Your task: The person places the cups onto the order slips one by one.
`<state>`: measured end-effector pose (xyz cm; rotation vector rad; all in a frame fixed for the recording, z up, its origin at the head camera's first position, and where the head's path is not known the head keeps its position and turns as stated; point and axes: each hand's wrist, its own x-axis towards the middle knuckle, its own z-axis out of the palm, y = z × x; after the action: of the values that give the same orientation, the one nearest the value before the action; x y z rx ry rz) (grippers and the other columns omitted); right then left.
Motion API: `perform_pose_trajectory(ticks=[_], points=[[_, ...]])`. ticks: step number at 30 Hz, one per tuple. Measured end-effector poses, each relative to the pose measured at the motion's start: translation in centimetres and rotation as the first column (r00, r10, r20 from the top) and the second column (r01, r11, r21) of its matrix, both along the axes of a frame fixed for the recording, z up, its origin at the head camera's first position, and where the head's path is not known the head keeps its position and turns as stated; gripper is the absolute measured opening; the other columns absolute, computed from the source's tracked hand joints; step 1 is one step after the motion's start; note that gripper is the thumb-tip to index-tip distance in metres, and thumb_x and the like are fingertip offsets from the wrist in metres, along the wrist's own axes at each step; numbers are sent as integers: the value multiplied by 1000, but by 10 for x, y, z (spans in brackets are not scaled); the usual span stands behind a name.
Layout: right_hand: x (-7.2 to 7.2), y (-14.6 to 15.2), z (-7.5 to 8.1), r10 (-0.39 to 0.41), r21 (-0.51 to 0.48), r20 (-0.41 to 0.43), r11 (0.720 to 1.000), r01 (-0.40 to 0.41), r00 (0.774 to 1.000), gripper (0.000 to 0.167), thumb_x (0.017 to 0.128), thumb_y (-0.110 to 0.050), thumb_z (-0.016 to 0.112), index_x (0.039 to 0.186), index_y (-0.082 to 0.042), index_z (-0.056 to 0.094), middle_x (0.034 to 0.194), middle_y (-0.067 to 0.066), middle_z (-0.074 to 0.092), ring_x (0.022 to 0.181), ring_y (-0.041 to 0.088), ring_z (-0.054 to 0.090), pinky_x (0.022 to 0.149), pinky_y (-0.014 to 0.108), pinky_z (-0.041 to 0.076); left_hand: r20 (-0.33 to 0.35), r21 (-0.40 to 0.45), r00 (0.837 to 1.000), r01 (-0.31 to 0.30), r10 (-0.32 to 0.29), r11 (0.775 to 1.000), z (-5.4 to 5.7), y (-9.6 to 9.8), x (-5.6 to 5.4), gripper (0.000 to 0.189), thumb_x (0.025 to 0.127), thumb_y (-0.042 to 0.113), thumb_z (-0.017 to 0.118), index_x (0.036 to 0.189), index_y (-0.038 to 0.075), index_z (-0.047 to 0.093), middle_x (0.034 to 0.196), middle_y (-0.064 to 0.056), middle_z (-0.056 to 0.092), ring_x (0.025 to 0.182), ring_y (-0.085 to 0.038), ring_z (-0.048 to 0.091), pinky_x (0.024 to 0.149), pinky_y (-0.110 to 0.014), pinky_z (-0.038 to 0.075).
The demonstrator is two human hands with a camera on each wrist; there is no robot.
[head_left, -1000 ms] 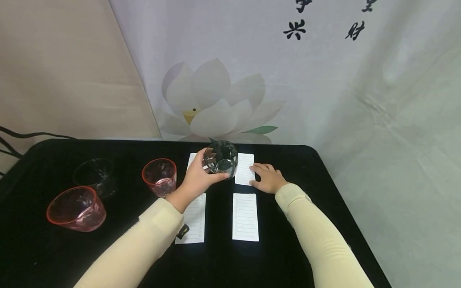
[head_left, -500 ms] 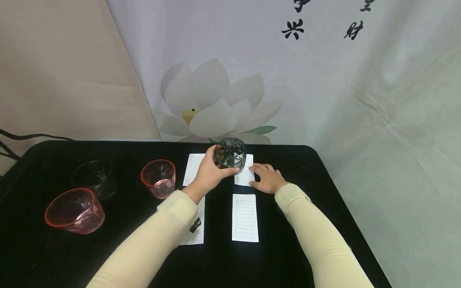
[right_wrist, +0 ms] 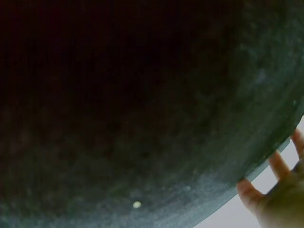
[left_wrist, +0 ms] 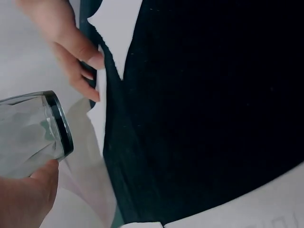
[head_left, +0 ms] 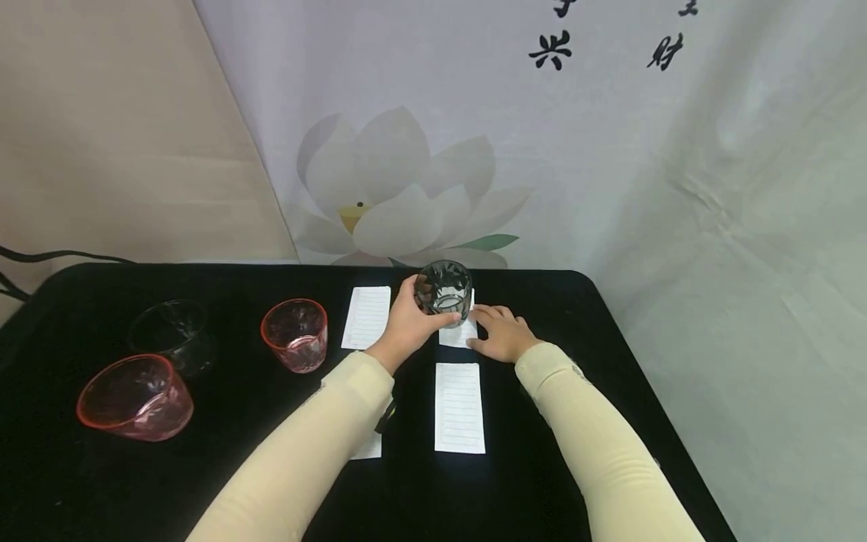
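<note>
My left hand [head_left: 408, 322] grips a smoky clear glass [head_left: 444, 290] by its side, with the thumb at the front. The glass is over the back right lined paper slip [head_left: 455, 336] and hides much of it. Whether it touches the slip, I cannot tell. In the left wrist view the glass [left_wrist: 28, 135] shows a dark rim. My right hand [head_left: 503, 333] rests at that slip's right edge, fingers loosely spread and fingertips touching the paper. The right wrist view catches only a few fingers of the right hand [right_wrist: 282, 190] against the black tabletop.
Other slips lie on the black table [head_left: 542, 452]: back left [head_left: 367, 318], front right [head_left: 459, 410], and front left [head_left: 368, 449], mostly under the left forearm. Left of them stand two pink glasses with red rims [head_left: 298, 342] and a clear glass [head_left: 181, 342]. A curtain hangs behind.
My left hand has carried the smoky glass rightward, from between the two back slips to over the back right one. The back left slip is now uncovered. My right hand has stayed put.
</note>
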<state>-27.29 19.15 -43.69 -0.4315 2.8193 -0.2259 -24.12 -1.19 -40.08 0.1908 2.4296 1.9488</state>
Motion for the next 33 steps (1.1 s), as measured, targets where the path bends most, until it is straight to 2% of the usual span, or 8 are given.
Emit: perform_pose_trajectory(ticks=[6,11,21,33], points=[[0,1,-1,2,-7,-2,1000,-2,1000,67,92,-47,52,150,-17,36,159,5,26,143,33,21,112,61,22,1,-25,1000,-17,17,1000,-5,3,-4,91,77,18,81,146,2,25,138,-17,43,126,-30,46,105,-42,44],[-2,1,-1,0,-10,-6,1000,0,1000,66,93,-47,52,150,-18,36,158,4,26,143,33,21,113,61,22,28,-37,999,-21,22,999,-8,4,-7,92,77,19,81,147,2,23,140,-18,43,128,-31,45,106,-43,43],[-1,-1,1,-11,19,8,1000,11,1000,70,93,-48,51,152,-18,31,159,2,25,144,31,19,113,60,21,43,-24,999,-16,17,1000,-17,9,-10,91,77,20,81,146,2,24,144,-18,39,132,-32,42,109,-46,38],[-1,-1,0,-18,23,9,1000,18,1000,72,92,-49,51,152,-16,30,159,2,25,144,30,20,113,59,21,61,-38,998,-26,28,999,-22,14,-13,91,77,21,81,146,2,24,144,-18,39,133,-32,41,110,-47,37]])
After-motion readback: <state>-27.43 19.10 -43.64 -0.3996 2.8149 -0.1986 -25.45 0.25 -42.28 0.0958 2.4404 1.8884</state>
